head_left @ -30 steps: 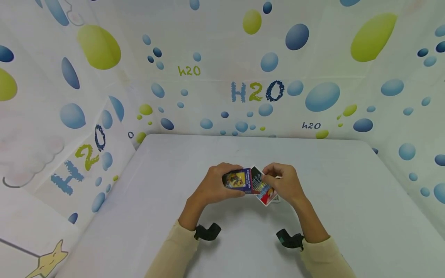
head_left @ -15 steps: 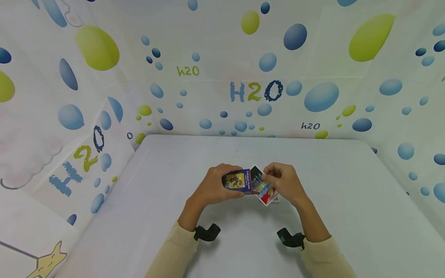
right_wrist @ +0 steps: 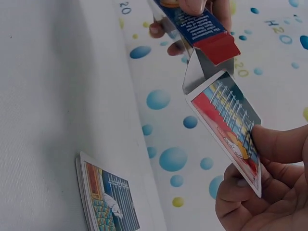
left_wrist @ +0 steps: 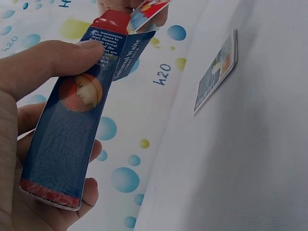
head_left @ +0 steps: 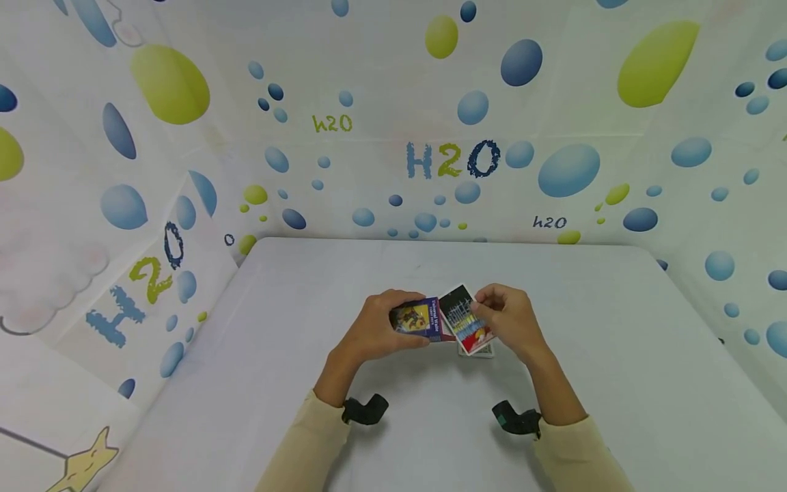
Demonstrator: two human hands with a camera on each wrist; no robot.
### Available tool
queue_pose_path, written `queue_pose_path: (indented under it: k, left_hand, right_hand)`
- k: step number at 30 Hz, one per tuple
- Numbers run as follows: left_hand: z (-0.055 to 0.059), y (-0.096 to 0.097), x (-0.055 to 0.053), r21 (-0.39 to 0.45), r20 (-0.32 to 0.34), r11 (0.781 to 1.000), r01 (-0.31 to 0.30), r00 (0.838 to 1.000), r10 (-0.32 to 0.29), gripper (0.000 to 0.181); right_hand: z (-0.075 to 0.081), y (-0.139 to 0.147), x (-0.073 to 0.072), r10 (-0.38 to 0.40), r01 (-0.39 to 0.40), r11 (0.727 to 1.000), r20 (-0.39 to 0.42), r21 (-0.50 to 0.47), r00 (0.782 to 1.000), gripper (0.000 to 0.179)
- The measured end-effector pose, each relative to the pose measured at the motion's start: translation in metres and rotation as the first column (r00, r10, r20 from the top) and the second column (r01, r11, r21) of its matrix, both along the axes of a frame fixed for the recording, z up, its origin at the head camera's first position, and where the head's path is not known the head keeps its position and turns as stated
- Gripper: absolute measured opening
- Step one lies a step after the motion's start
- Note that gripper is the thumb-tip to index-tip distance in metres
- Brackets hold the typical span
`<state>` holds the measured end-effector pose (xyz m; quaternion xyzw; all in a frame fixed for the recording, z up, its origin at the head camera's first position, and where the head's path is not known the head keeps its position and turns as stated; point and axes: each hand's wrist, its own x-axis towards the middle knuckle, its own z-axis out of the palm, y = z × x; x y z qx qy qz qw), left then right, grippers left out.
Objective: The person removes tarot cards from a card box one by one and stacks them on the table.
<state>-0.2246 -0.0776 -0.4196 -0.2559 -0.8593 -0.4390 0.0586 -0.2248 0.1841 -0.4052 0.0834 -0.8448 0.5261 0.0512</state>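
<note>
My left hand point(head_left: 371, 333) grips a blue card box point(head_left: 410, 319) with red ends, its thumb across the narrow side in the left wrist view. At the box's right end the flap point(right_wrist: 195, 72) stands open. My right hand point(head_left: 509, 321) pinches a picture card point(head_left: 462, 321) between thumb and fingers. It shows a black top, pale swords and a red lower part; whether it is a single card is unclear. The card lies just outside the open end, close to the flap. Below, a small stack of cards point(right_wrist: 113, 202) rests on the table, partly hidden in the head view.
Both hands are above a white table point(head_left: 295, 287). A wall sheet point(head_left: 381, 68) with blue and green drops stands behind and at the sides. Black wrist cameras, such as the left one point(head_left: 367, 410), stick out inward from both wrists.
The card has moved up and away from the box's open end, so more of its face shows. The box has shifted slightly left. More of the stack below is visible.
</note>
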Motion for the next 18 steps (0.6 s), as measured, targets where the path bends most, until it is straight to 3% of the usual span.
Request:
queue_pose_path:
  k: [8, 18]
  left_hand:
    - [0.0, -0.003, 0.0, 0.009, 0.02, 1.0, -0.025, 0.999, 0.025, 0.069]
    - [0.004, -0.004, 0.0, 0.015, 0.042, 0.998, -0.054, 0.998, 0.053, 0.069]
  right_hand:
    - [-0.005, 0.006, -0.006, -0.082, 0.081, 0.997, 0.067, 0.018, 0.994, 0.011]
    - [-0.013, 0.011, -0.012, -0.195, 0.185, 0.98, 0.15, 0.077, 0.969, 0.018]
